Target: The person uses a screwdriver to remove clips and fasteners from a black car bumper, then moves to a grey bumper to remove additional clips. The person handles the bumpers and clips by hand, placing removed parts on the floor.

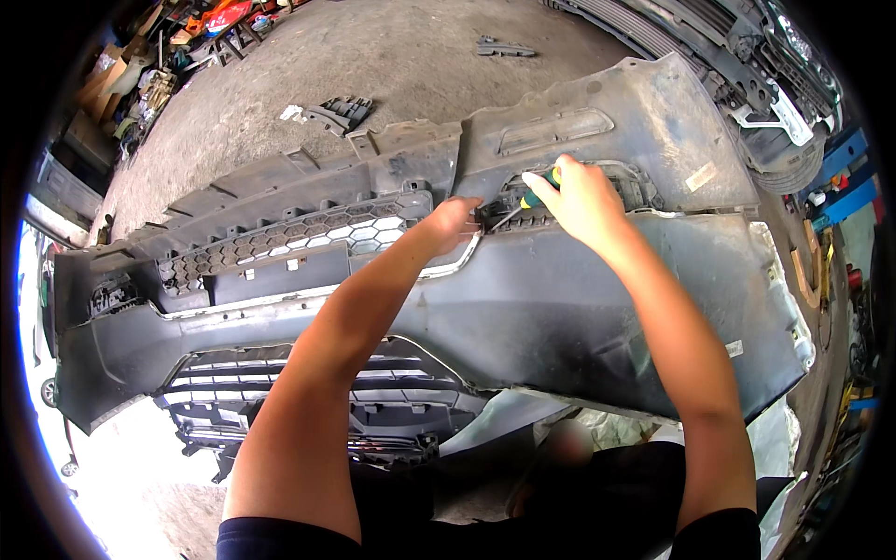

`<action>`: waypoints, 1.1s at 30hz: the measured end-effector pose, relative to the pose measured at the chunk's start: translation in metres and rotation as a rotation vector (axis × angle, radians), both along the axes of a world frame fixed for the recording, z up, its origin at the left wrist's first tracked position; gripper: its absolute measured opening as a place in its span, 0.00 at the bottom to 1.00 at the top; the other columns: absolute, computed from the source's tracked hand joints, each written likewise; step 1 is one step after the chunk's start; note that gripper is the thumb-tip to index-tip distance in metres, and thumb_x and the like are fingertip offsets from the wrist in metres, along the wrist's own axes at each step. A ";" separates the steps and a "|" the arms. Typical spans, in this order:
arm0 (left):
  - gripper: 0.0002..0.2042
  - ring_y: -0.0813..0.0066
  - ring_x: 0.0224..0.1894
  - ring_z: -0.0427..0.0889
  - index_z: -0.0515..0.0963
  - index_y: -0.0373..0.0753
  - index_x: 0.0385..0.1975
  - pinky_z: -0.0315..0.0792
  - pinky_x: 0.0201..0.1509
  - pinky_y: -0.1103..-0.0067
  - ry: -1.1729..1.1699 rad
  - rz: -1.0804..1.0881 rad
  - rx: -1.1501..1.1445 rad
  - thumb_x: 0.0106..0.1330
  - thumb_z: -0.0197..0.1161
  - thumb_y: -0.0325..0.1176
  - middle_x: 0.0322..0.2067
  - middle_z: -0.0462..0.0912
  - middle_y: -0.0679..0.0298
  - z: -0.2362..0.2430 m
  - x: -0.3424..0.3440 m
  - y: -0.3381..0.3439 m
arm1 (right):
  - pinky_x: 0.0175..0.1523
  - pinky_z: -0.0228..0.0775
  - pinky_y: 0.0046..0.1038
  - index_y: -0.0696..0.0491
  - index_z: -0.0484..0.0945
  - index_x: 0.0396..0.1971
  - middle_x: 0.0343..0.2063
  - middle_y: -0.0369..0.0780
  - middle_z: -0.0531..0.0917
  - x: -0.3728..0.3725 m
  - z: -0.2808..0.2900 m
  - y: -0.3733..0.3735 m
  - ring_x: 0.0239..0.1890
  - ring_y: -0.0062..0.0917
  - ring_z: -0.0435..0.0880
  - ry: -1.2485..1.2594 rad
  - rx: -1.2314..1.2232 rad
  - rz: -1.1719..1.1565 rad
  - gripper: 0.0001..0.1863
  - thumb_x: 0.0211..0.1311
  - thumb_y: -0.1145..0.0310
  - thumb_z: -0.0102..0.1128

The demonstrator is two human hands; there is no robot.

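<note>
A large dark grey plastic car bumper (pixel 560 299) lies across the view, inner side up, with a honeycomb grille (pixel 289 229) along its left half. My right hand (pixel 579 196) grips a green and yellow screwdriver (pixel 532 196), whose metal shaft (pixel 509 216) angles down-left into a recessed black plastic housing (pixel 625 182). Just left of the shaft, my left hand (pixel 448 222) rests at the housing's edge beside the honeycomb grille, fingers bent; whatever they hold is too small to make out. A slatted lower grille (pixel 411 375) shows nearer me, partly hidden by my left forearm.
Loose black plastic pieces (pixel 341 117) lie on the concrete floor (pixel 392 65) beyond the bumper. Clutter (pixel 140 93) lines the upper left. More car parts (pixel 775 75) are piled at the upper right, beside blue metal shelving (pixel 840 196). Part of a white car (pixel 42 345) shows at far left.
</note>
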State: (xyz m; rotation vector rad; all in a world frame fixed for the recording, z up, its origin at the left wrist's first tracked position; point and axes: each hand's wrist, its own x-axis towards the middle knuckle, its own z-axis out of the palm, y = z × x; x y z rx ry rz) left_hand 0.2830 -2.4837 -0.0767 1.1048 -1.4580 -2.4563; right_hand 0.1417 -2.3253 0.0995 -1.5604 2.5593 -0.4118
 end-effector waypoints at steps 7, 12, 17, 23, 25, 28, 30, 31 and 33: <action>0.19 0.64 0.47 0.82 0.76 0.33 0.54 0.74 0.52 0.75 -0.227 0.065 -0.688 0.63 0.57 0.28 0.43 0.83 0.54 0.011 -0.006 0.009 | 0.43 0.73 0.41 0.57 0.75 0.41 0.35 0.50 0.83 -0.007 0.004 -0.008 0.40 0.48 0.82 -0.103 -0.074 0.502 0.16 0.58 0.65 0.68; 0.17 0.59 0.51 0.82 0.77 0.32 0.50 0.74 0.57 0.70 -0.042 0.026 -1.020 0.61 0.56 0.26 0.46 0.84 0.51 0.020 -0.005 0.008 | 0.43 0.73 0.43 0.57 0.76 0.39 0.33 0.50 0.83 0.000 0.001 -0.017 0.39 0.49 0.82 0.040 0.050 0.075 0.16 0.57 0.63 0.67; 0.17 0.65 0.47 0.84 0.77 0.31 0.50 0.74 0.53 0.73 -0.062 0.023 -1.035 0.61 0.56 0.25 0.43 0.85 0.53 0.023 -0.003 0.004 | 0.43 0.74 0.42 0.56 0.76 0.41 0.35 0.49 0.83 -0.010 -0.001 -0.020 0.40 0.44 0.83 -0.017 -0.033 0.595 0.12 0.59 0.69 0.64; 0.18 0.62 0.45 0.84 0.78 0.32 0.50 0.75 0.50 0.72 -0.192 -0.050 -1.060 0.60 0.60 0.29 0.41 0.85 0.52 0.016 -0.005 0.008 | 0.42 0.75 0.45 0.58 0.79 0.37 0.31 0.50 0.84 0.007 0.005 -0.011 0.36 0.49 0.84 0.021 0.025 0.192 0.15 0.63 0.59 0.62; 0.19 0.62 0.45 0.84 0.77 0.32 0.51 0.75 0.50 0.71 -0.207 -0.058 -1.066 0.59 0.60 0.28 0.41 0.85 0.52 0.010 -0.002 0.007 | 0.41 0.77 0.47 0.58 0.81 0.35 0.31 0.52 0.84 0.004 0.003 -0.013 0.36 0.50 0.84 -0.004 0.005 0.145 0.19 0.62 0.54 0.61; 0.20 0.58 0.49 0.84 0.74 0.33 0.53 0.75 0.54 0.69 -0.022 0.007 -1.103 0.60 0.62 0.32 0.47 0.83 0.50 -0.007 0.006 0.002 | 0.40 0.75 0.47 0.55 0.79 0.35 0.29 0.52 0.83 0.004 0.001 -0.023 0.36 0.50 0.83 -0.021 -0.020 0.346 0.14 0.56 0.61 0.63; 0.20 0.61 0.49 0.84 0.73 0.31 0.54 0.75 0.53 0.70 0.045 -0.087 -1.004 0.62 0.62 0.29 0.49 0.82 0.51 0.005 0.001 0.005 | 0.41 0.74 0.46 0.55 0.77 0.36 0.31 0.52 0.82 0.001 0.000 -0.015 0.39 0.50 0.83 -0.020 -0.105 0.463 0.12 0.54 0.66 0.62; 0.20 0.62 0.49 0.84 0.72 0.31 0.54 0.76 0.53 0.71 0.019 -0.114 -0.996 0.62 0.61 0.28 0.49 0.82 0.51 0.014 -0.002 0.013 | 0.42 0.75 0.46 0.54 0.77 0.37 0.31 0.51 0.82 0.001 -0.009 -0.015 0.40 0.49 0.83 0.019 -0.118 0.427 0.11 0.54 0.66 0.62; 0.20 0.63 0.47 0.84 0.70 0.29 0.55 0.76 0.52 0.72 -0.048 -0.195 -0.948 0.63 0.61 0.27 0.49 0.82 0.52 0.037 -0.006 0.029 | 0.43 0.78 0.45 0.54 0.79 0.38 0.31 0.48 0.84 0.003 -0.008 -0.007 0.39 0.47 0.85 0.032 -0.078 0.269 0.12 0.59 0.62 0.62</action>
